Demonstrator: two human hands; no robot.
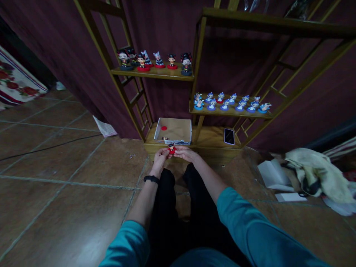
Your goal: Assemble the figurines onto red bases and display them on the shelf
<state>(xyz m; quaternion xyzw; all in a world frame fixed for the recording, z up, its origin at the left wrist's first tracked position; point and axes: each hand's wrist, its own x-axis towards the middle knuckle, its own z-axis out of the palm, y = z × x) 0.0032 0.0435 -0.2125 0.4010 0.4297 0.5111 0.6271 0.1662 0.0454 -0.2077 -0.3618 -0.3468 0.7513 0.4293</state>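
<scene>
Between my two hands is a small figurine (171, 148) with dark hair and a red body or base. My left hand (161, 155) pinches it from the left, and the fingers of my right hand (185, 152) close on its right side. Just beyond them stands a shallow cardboard box (178, 129) on the bottom shelf. Inside it lie a red disc (164, 128) at the left and another small figurine (165, 138) near the front wall.
Several figurines on round bases stand on the upper left shelf (155, 73) and on the right shelf (230, 110). A phone (229, 136) lies on the bottom board. Cloth (319, 170) and white boxes (275, 174) lie on the floor at right; a cable (50, 147) crosses the left.
</scene>
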